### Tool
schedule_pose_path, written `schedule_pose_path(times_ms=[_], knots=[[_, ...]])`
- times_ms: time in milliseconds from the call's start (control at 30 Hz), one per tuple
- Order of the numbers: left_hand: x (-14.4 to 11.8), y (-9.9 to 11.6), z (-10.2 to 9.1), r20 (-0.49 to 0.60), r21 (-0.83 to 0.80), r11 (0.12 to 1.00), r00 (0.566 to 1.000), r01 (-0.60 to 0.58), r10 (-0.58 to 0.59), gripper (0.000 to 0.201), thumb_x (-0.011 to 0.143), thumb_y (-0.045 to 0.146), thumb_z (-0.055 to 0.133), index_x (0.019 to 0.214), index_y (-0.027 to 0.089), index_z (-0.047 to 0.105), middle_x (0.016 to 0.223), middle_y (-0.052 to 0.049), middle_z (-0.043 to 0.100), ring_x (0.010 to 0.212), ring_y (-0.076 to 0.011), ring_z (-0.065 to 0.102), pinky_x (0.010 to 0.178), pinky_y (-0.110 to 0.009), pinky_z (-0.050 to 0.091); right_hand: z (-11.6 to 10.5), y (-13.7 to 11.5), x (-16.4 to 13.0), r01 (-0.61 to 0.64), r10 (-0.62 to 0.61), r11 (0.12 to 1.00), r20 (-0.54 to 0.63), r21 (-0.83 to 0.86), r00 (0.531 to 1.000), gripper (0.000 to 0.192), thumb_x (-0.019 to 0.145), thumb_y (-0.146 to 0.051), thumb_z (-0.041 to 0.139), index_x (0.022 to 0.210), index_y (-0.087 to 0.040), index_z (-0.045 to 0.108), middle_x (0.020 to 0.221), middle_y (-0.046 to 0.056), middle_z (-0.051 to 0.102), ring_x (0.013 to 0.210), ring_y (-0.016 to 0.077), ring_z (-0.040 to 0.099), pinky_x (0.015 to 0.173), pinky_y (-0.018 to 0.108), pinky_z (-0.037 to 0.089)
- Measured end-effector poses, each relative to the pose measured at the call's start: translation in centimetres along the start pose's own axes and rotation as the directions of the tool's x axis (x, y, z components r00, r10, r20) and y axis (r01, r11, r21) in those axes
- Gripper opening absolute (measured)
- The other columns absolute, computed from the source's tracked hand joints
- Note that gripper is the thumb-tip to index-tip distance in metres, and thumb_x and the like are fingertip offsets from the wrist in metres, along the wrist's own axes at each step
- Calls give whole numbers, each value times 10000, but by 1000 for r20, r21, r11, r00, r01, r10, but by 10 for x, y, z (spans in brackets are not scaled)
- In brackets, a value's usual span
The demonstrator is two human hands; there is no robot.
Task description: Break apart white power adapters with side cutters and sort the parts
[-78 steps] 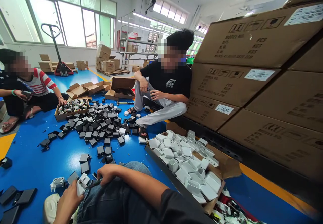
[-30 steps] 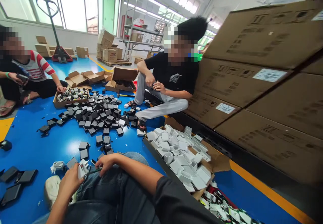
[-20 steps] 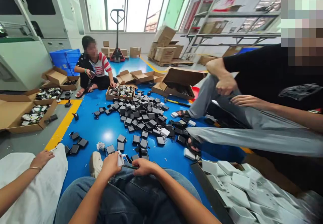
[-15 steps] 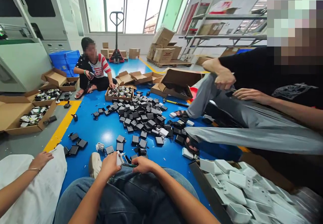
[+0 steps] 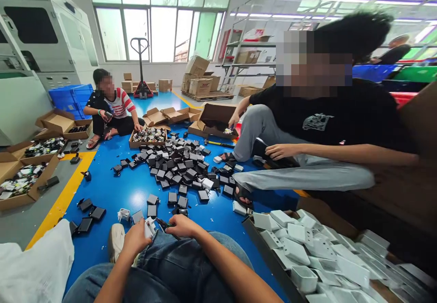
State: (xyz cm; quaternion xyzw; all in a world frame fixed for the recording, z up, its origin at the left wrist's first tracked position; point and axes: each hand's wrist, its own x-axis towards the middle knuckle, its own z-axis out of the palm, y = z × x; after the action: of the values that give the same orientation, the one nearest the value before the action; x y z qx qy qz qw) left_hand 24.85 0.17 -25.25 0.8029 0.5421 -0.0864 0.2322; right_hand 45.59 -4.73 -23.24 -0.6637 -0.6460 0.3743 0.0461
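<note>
Over the lap, just above the jeans-clad knee, sits the white charger shell [image 5: 149,227], pinched in the left hand [image 5: 135,239]. Right hand [image 5: 182,225] holds a thin dark tool [image 5: 165,224], tip aimed at the shell's edge; whether it touches cannot be told.

To do this well, I judge: steady the shell against the thigh, keep the tip low in the seam, lever in short strokes and away from the holding thumb.

Left fingers curl tight round the shell, wrist bent inward. Right fingers are pressed together on the tool, forearm lying across the thigh. Both elbows tucked.

Beyond: black housings [image 5: 177,166] heaped on the blue floor [image 5: 133,189]; a carton of white shells [image 5: 307,257] at right; a seated person's hand [image 5: 278,151] well apart.
</note>
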Motion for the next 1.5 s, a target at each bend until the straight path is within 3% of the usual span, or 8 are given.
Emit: schedule_pose_path(times_ms=[267, 533, 900, 1133, 1367, 1500], knots=[[7, -3, 8, 45, 22, 998, 997, -56, 54, 457, 716, 267, 572, 1152, 167, 480, 1224, -138, 625, 1133, -293, 596, 843, -335, 449, 1, 1, -3, -85, 84, 983, 12, 160, 996, 232, 804, -368, 580, 754, -161, 669, 619, -14, 610, 552, 107, 580, 518, 177, 405], [19, -9, 13, 70, 8, 993, 990, -122, 121, 438, 735, 264, 542, 1147, 133, 474, 1155, -157, 649, 1100, -297, 615, 840, -330, 444, 0, 5, 2, -54, 55, 991, -3, 120, 998, 253, 775, -411, 639, 739, -162, 666, 572, -21, 573, 622, 131, 589, 554, 192, 390], [8, -2, 2, 58, 35, 997, 996, -75, 72, 445, 722, 292, 597, 1139, 176, 493, 1199, -138, 639, 1128, -295, 600, 829, -318, 445, 4, 3, 3, -74, 63, 982, 66, 173, 996, 247, 794, -391, 630, 701, -163, 624, 583, -25, 579, 594, 120, 609, 576, 187, 425], [1, -1, 1, 8, -17, 999, 999, -36, 36, 460, 701, 294, 621, 1126, 167, 500, 1156, -138, 653, 1071, -297, 619, 786, -310, 443, 6, 5, 4, -109, 73, 961, 148, 253, 986, 249, 834, -359, 577, 691, -155, 585, 615, -20, 571, 510, 118, 603, 497, 195, 429], [-8, 6, -10, -81, -117, 991, 995, -72, 62, 451, 740, 302, 631, 1140, 132, 509, 1131, -175, 648, 1070, -310, 613, 841, -345, 443, 3, -2, -2, -53, 27, 950, 89, 309, 996, 275, 880, -314, 525, 697, -130, 613, 704, 20, 631, 564, 118, 603, 568, 216, 466], [-6, 7, -15, -187, -216, 967, 978, -135, 94, 527, 766, 321, 645, 1229, 175, 440, 1249, -119, 583, 1165, -263, 549, 954, -335, 414, -2, -1, -1, 46, -19, 939, -83, 342, 996, 325, 908, -336, 490, 708, -115, 619, 1013, 83, 613, 892, 162, 602, 763, 233, 457]])
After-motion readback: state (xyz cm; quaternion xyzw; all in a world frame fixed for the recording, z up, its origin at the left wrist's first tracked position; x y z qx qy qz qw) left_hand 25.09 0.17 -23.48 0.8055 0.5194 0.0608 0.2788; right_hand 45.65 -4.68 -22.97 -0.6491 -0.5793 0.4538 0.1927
